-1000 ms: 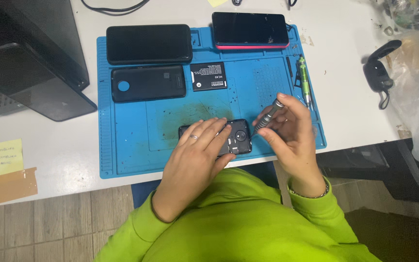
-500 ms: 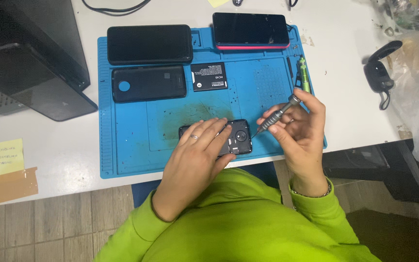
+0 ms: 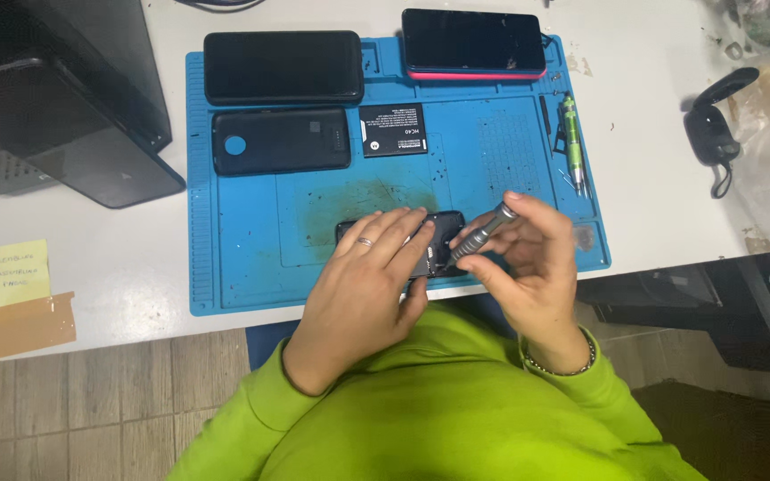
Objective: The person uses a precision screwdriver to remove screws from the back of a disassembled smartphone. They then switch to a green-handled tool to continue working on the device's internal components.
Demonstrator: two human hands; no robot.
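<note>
**A:** Where is your opened black phone body (image 3: 443,239) on the blue rubber work mat (image 3: 242,258)?

**B:** It lies flat near the mat's front edge, about midway along it, just ahead of the dark smudge in the mat's centre. Its long axis runs left to right, parallel to that front edge. Your left hand (image 3: 363,285) covers most of the left half, so I can't tell which end is the top.

**A:** What are your fingers doing?

**B:** Your left hand lies spread across the phone body, fingers pressed flat on it, a ring on one of them, nothing clasped. Your right hand (image 3: 532,267) is pinched around a slim grey metal screwdriver (image 3: 481,237).

**A:** And the driver's direction?

**B:** It slants: the cap end sits up and to the right, toward the mat's right edge, and the tip points down-left onto the phone body's right half, touching or nearly so.

**A:** What else is on the mat?

**B:** At the back, a black phone (image 3: 282,67) and a pink-edged phone (image 3: 474,42); ahead of them a black back cover (image 3: 281,141) and a flat black battery (image 3: 392,130). A green tool (image 3: 570,134) lies along the right edge.
</note>
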